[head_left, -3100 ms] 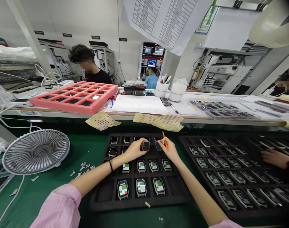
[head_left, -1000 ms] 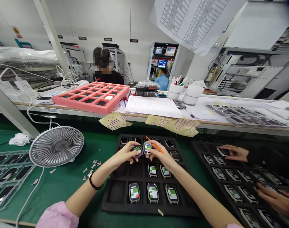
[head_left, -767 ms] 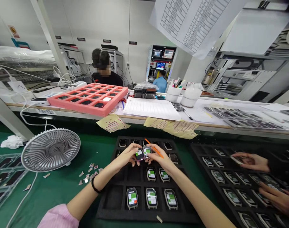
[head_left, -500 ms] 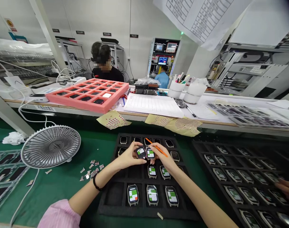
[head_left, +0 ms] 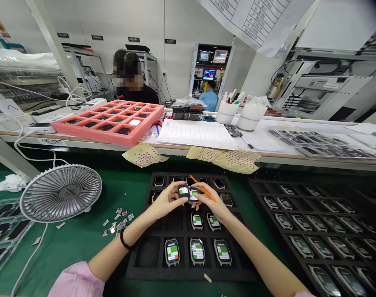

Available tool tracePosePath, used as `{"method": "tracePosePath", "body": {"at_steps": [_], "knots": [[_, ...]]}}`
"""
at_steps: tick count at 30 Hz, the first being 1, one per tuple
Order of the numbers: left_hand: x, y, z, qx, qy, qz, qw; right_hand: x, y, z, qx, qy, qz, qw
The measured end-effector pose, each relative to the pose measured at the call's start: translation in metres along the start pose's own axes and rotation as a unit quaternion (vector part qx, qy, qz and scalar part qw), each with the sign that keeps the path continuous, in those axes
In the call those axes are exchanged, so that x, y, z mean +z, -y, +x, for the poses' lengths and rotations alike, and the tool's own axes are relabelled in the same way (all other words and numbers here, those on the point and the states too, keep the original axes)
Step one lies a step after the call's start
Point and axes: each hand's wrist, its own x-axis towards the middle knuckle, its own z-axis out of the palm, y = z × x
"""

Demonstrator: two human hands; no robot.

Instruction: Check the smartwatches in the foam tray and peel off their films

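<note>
My left hand [head_left: 163, 204] closes its thumb and fingers on a dark square watch screen [head_left: 183, 191] lit with a green and white display. Right beside it, my right hand [head_left: 216, 207] grips a watch [head_left: 193, 194] showing a similar lit display. A thin orange stick [head_left: 204, 189] also lies in the right hand, slanting across the fingers. Both pieces are held close together above a black foam tray [head_left: 151, 268]. In the tray's compartments sit several watches [head_left: 197, 251] with lit green screens in the nearer rows and dark ones farther back.
To the right is a second black tray [head_left: 294, 258] full of watches. A grey fan [head_left: 62, 192] and scattered small strips [head_left: 116, 222] are on the green mat at left. The shelf ahead bears a pink foam tray [head_left: 132, 138] and paper sheets [head_left: 197, 134]. Two people sit beyond.
The left-hand screen has risen slightly and tilted, now partly in front of the watch in my right hand. Another person's hand over the right tray has gone from view.
</note>
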Motion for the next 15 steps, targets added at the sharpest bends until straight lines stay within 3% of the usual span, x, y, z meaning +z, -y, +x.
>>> {"method": "tracePosePath", "body": {"at_steps": [15], "knots": [[-0.0007, 0.0052, 0.005, -0.015, -0.069, -0.003, 0.997, 0.0029, 0.0035, -0.0021, 0.013, 0.019, -0.022, 0.999]]}}
